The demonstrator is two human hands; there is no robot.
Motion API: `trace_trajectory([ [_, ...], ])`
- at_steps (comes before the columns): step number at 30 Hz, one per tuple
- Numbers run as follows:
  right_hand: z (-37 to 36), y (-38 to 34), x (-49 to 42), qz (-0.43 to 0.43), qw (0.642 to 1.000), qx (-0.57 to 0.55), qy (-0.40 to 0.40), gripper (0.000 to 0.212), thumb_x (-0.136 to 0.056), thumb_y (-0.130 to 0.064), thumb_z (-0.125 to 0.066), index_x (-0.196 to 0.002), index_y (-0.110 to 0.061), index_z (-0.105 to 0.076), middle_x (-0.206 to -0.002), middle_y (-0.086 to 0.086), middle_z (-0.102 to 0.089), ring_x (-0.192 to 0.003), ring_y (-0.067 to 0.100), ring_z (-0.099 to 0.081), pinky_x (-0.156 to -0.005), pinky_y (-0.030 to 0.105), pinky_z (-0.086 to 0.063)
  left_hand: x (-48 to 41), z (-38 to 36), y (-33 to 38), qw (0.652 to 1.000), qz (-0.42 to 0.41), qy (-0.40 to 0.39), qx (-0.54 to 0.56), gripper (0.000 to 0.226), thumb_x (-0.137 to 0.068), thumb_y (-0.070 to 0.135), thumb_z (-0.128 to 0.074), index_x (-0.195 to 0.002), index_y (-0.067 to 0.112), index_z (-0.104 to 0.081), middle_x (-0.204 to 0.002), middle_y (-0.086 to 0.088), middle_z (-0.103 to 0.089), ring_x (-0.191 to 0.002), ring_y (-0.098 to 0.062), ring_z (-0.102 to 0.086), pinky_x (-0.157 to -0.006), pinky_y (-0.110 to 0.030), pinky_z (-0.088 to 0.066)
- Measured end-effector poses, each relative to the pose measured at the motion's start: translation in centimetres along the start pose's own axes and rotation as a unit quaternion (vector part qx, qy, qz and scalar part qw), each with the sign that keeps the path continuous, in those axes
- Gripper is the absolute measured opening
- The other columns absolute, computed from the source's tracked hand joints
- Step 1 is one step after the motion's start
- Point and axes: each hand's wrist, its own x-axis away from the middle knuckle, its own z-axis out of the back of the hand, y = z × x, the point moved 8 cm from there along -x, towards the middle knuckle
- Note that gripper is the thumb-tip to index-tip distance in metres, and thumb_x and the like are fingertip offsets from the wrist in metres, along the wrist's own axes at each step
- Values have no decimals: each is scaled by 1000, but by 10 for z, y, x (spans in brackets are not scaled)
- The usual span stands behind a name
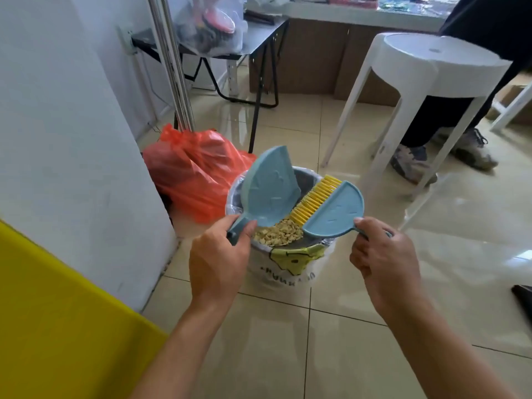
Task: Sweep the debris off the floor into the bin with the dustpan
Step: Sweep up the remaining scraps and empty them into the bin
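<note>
My left hand grips the handle of a light blue dustpan, which is tipped up over the bin. My right hand holds a matching blue brush with yellow bristles; its bristles point into the bin's mouth. The bin is a small white pail with a yellow cartoon print and a clear liner. A heap of pale yellow debris lies inside it, just below the dustpan's lip.
An orange plastic bag sits on the tiled floor behind the bin, by a white wall. A white stool stands to the right, a person's shoes behind it. A black folding table stands farther back.
</note>
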Motion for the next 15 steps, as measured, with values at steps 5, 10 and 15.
trace_trajectory([
  [5,-37,-1,-2,-18,995,-34,-90,12,-100,-13,-57,-92,-11,-66,-55,-9,-39,-45,4,-33,-41,16,-32,-3,-10,-6,993,49,-47,100,25,-87,47,-74,-94,24,-79,-77,9,-76,-71,-13,-71,-62,-40,-60],
  [10,-44,-5,-11,25,968,242,-53,11,-97,-21,-63,-97,-25,-74,-61,-11,-69,-56,3,-66,-57,26,-55,-9,-10,-27,986,117,-61,101,13,-87,43,-75,-79,32,-76,-55,27,-66,-53,1,-59,-54,-24,-46],
  [15,-6,-34,-25,93,947,302,51,13,-91,-25,-65,-93,-21,-77,-65,-8,-68,-62,11,-60,-62,37,-51,-3,-7,-35,983,146,-87,74,25,-87,43,-75,-99,22,-81,-44,29,-58,-53,-4,-56,-54,-24,-42],
])
